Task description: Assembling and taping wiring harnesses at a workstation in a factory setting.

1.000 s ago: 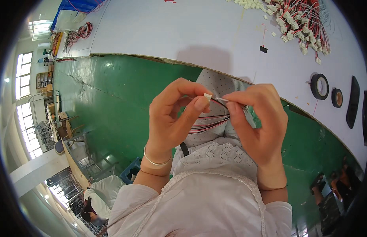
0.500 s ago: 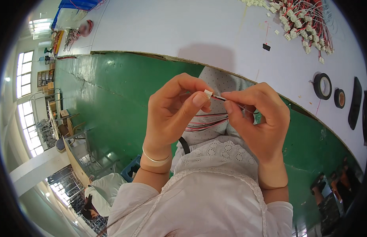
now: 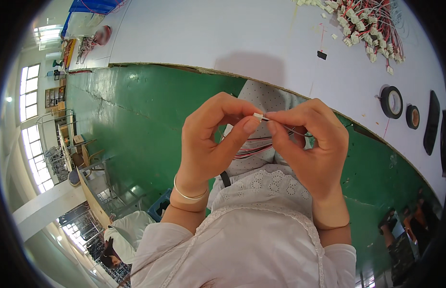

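A small white plug connector (image 3: 258, 116) is pinched between the thumb and forefinger of my left hand (image 3: 206, 137). Right up against it, the thumb and forefinger of my right hand (image 3: 316, 144) grip thin wires (image 3: 291, 130) that run into the connector's side. How far the wire ends sit inside it is hidden by my fingertips. Below both hands, a bundle of red, black and white wires (image 3: 254, 150) lies across my lap.
The white table (image 3: 175, 36) has a rough front edge just beyond my hands. At its right are a heap of wired white connectors (image 3: 364, 29), a black tape roll (image 3: 385, 103), a smaller roll (image 3: 409, 117) and a long black object (image 3: 431, 123). Another person (image 3: 129, 233) is at lower left.
My right fingertips have come closer to the connector, so less wire shows between the hands. The connector has shifted slightly right and down with my left fingers.
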Demonstrator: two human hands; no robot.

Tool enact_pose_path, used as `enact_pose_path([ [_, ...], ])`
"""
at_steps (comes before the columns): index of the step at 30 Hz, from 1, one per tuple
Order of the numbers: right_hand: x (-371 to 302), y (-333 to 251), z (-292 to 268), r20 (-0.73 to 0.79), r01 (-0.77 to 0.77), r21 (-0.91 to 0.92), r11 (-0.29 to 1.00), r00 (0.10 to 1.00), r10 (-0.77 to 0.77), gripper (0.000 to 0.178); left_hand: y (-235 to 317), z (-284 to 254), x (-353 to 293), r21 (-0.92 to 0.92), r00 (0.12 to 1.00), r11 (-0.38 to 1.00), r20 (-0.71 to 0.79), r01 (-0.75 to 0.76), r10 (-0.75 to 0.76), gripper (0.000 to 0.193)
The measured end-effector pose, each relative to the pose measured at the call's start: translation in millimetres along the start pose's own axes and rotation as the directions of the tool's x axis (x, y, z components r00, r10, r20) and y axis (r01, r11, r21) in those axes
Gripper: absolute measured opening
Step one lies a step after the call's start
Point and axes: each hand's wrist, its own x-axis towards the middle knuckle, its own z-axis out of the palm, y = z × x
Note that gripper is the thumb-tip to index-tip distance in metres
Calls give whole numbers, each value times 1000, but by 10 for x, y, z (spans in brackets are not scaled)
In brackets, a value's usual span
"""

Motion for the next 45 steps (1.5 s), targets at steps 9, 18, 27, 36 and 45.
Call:
enact_pose_path([
  [9, -33, 30, -11, 19, -22, 71, 997, 1000, 21, 11, 13, 61, 33, 207, 979, 957, 31, -202, 200, 11],
  [18, -51, 18, 6, 100, -105, 144, 984, 991, 91, 5, 40, -22, -8, -87, 999, 996, -18, 30, -31, 6],
  [27, -143, 247, 103, 106, 52, 314, 948, 990, -89, 9, -9, 65, -108, -146, 986, 978, 40, -152, 159, 18],
  [36, -373, 451, -129, 530, -420, 330, 846, 824, 202, 27, 200, -366, 163, -311, 952, 938, -300, -153, 56, 35],
  [45, -1061, 585, -198, 342, -505, 445, 740, 859, 380, 24, 51, -199, -184, -841, 987, 518, 104, 155, -126, 34],
])
